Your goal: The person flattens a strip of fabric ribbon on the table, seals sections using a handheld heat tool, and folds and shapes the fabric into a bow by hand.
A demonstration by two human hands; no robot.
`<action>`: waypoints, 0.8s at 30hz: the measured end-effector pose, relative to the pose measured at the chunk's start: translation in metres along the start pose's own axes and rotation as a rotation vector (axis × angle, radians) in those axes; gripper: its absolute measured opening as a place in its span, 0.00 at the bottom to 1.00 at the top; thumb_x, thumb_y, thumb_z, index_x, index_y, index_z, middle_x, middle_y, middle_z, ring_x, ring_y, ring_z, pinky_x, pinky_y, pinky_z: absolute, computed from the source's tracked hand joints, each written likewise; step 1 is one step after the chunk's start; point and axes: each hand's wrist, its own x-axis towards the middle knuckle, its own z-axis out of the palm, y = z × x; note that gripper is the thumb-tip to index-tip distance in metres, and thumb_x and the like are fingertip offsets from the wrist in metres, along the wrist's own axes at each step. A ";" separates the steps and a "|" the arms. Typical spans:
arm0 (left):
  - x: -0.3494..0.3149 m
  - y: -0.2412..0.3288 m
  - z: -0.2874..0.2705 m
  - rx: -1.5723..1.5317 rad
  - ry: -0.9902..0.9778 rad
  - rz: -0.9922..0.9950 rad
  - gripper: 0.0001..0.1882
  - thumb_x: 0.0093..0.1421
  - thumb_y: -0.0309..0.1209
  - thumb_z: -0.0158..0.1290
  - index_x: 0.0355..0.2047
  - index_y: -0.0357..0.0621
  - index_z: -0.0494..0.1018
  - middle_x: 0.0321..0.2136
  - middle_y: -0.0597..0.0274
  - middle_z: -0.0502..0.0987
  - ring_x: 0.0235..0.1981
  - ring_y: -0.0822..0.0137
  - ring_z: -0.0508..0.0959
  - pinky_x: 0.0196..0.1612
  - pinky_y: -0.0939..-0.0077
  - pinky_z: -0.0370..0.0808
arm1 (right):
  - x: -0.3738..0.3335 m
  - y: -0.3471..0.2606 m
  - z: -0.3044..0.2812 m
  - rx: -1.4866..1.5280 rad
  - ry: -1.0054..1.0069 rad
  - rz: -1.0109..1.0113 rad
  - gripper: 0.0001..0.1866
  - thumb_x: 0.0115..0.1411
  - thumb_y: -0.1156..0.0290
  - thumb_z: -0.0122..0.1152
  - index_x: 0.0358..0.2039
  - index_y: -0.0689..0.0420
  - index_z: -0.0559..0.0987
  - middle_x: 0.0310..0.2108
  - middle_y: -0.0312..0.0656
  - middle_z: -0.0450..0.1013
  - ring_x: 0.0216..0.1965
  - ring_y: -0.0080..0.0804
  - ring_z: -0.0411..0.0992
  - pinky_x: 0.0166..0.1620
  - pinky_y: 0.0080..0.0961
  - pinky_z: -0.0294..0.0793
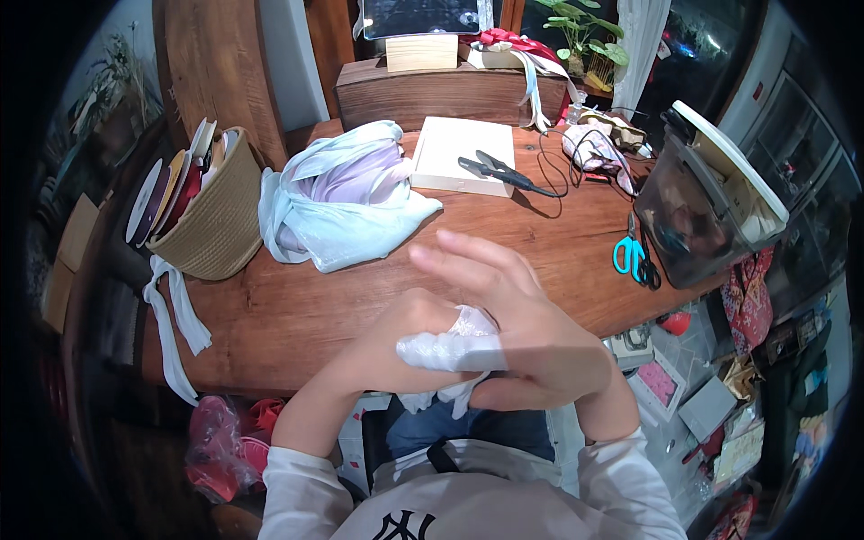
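Note:
My left hand (pixel 409 328) is closed, with a bunched strip of thin white cloth (pixel 441 352) at its fingers. The cloth looks slightly shiny, and its loose ends hang below the hands, over my lap. Over and beside it is my right hand (pixel 540 337), its fingers stretched out toward the table and its thumb apart and lower down. The right palm's inner side touches or nearly touches the cloth; I cannot tell which. Most of the left fingers are hidden. Beyond the hands lies a heap of pale blue and lilac sheer fabric (pixel 351 198).
On the wooden table (pixel 270 333) stand a woven basket (pixel 211 225) of ribbon spools, a white box (pixel 463 139) with a black corded iron (pixel 495 171) on it, turquoise-handled scissors (pixel 630 256) and a grey plastic bin (pixel 688 207). A white ribbon (pixel 175 315) hangs over the left edge.

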 end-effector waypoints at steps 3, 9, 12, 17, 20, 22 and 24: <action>-0.002 -0.002 -0.001 -0.018 -0.045 0.025 0.09 0.41 0.24 0.58 0.27 0.43 0.76 0.24 0.59 0.78 0.25 0.61 0.78 0.29 0.72 0.73 | 0.001 0.004 0.005 0.129 0.042 -0.040 0.25 0.58 0.45 0.48 0.43 0.51 0.80 0.61 0.55 0.56 0.62 0.58 0.50 0.60 0.49 0.48; -0.007 -0.011 -0.005 0.062 -0.028 0.210 0.07 0.44 0.28 0.59 0.26 0.46 0.76 0.23 0.61 0.77 0.21 0.59 0.75 0.27 0.69 0.70 | 0.003 0.004 0.007 0.224 0.113 -0.122 0.21 0.58 0.52 0.53 0.31 0.60 0.81 0.56 0.56 0.61 0.59 0.55 0.56 0.58 0.48 0.54; -0.014 -0.007 -0.012 0.200 -0.012 0.254 0.06 0.45 0.29 0.59 0.26 0.47 0.76 0.23 0.61 0.77 0.21 0.59 0.75 0.26 0.69 0.69 | -0.012 0.015 0.006 0.434 0.299 0.037 0.19 0.58 0.57 0.54 0.31 0.62 0.79 0.49 0.56 0.68 0.50 0.47 0.66 0.51 0.40 0.64; -0.020 -0.010 -0.006 0.040 0.047 0.115 0.06 0.44 0.32 0.60 0.25 0.50 0.76 0.23 0.66 0.77 0.20 0.65 0.75 0.25 0.73 0.67 | -0.010 -0.004 0.026 0.912 0.249 0.438 0.16 0.53 0.79 0.60 0.45 0.64 0.75 0.33 0.39 0.72 0.28 0.18 0.68 0.29 0.14 0.67; -0.024 -0.011 -0.012 0.189 0.000 0.224 0.04 0.45 0.32 0.60 0.23 0.51 0.77 0.24 0.67 0.77 0.22 0.66 0.76 0.30 0.73 0.68 | -0.010 -0.001 0.036 0.945 0.196 0.355 0.10 0.54 0.80 0.59 0.38 0.64 0.76 0.29 0.38 0.71 0.25 0.18 0.67 0.27 0.14 0.64; -0.028 -0.009 -0.016 0.245 -0.077 0.223 0.03 0.45 0.31 0.60 0.22 0.49 0.77 0.23 0.65 0.77 0.23 0.66 0.76 0.31 0.74 0.68 | -0.013 -0.001 0.036 1.013 0.139 0.355 0.03 0.56 0.80 0.56 0.32 0.64 0.74 0.30 0.38 0.70 0.28 0.21 0.68 0.29 0.15 0.64; -0.030 -0.006 -0.014 0.242 -0.038 0.222 0.04 0.45 0.31 0.61 0.21 0.47 0.77 0.22 0.65 0.76 0.23 0.65 0.76 0.31 0.74 0.68 | -0.017 0.005 0.040 1.011 0.155 0.342 0.03 0.57 0.79 0.55 0.33 0.64 0.74 0.32 0.39 0.70 0.32 0.23 0.68 0.33 0.16 0.65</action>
